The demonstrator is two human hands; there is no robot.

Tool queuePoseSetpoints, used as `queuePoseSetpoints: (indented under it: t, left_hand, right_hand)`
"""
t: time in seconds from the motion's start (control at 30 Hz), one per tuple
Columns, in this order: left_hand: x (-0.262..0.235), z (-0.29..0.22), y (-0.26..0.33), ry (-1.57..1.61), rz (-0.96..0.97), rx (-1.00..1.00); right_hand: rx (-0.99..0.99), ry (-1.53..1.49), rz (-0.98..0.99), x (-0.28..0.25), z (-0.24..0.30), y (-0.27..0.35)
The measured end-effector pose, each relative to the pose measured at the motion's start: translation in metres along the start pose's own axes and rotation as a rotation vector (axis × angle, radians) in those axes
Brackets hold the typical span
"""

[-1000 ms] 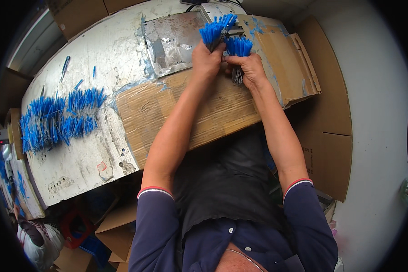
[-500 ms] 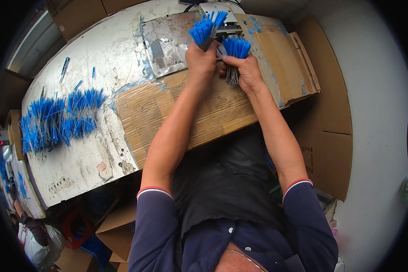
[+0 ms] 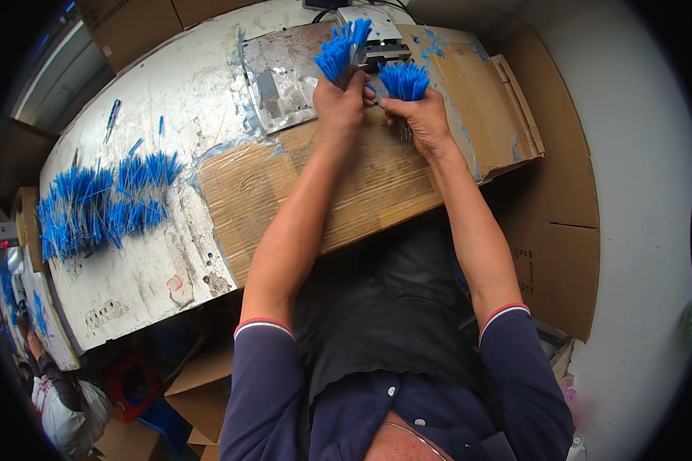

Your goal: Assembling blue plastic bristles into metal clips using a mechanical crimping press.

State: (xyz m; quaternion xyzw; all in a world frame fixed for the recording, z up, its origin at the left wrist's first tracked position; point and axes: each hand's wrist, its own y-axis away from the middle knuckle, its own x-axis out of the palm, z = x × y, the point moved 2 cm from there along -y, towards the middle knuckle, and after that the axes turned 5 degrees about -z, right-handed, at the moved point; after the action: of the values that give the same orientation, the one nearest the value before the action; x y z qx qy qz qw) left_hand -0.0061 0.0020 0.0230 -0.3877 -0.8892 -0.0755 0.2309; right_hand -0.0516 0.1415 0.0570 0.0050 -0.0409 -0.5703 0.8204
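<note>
Left hand point(image 3: 340, 100) closed around a bundle of blue-tipped wires point(image 3: 344, 48), tips fanned upward, close to the far edge of the worktop point(image 3: 131, 284). Right hand point(image 3: 423, 119) closed on a second bundle point(image 3: 404, 80), blue tips up, thin pale strands showing below the palm. Both hands side by side, thumbs nearly touching, above the far part of a flattened cardboard sheet point(image 3: 346, 184) covering the worktop's right half. Just beyond the fingers, a small grey metal device point(image 3: 382, 40) at the far edge, with cables running off behind it; the left bundle's tips overlapping it in view (touching or not, impossible to tell). Beside it to the left, a scuffed metal plate point(image 3: 281, 73) taped flat to the worktop.

Well apart, near the left edge of the worktop, a large heap of the same blue-tipped wires point(image 3: 100, 203) spread in loose rows. A few stray blue pieces point(image 3: 134, 146) farther back near the far-left corner. Worktop surface white, scratched and stained. Brown cardboard boxes point(image 3: 204, 392) on the floor below the near edge, and a tall cardboard panel point(image 3: 561, 230) standing against the right side.
</note>
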Motion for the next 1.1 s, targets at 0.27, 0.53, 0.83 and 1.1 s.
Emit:
queuePoseSetpoints:
  t: [0.27,0.53,0.83,1.1]
  left_hand:
    - [-0.005,-0.009,-0.002,-0.127,-0.187,0.162]
    - [-0.013,0.001,-0.009,-0.192,-0.227,0.276]
    - [-0.016,-0.002,-0.008,-0.604,-0.298,0.518]
    - [-0.01,0.001,-0.005,-0.912,-0.107,0.591]
  right_hand:
    - [0.006,-0.055,-0.237,-0.012,-0.013,-0.015]
    - [0.018,-0.01,-0.43,0.0,-0.019,-0.028]
    - [0.045,-0.03,-0.434,0.002,-0.018,-0.029]
    - [0.16,-0.276,-0.235,-0.016,-0.017,-0.025]
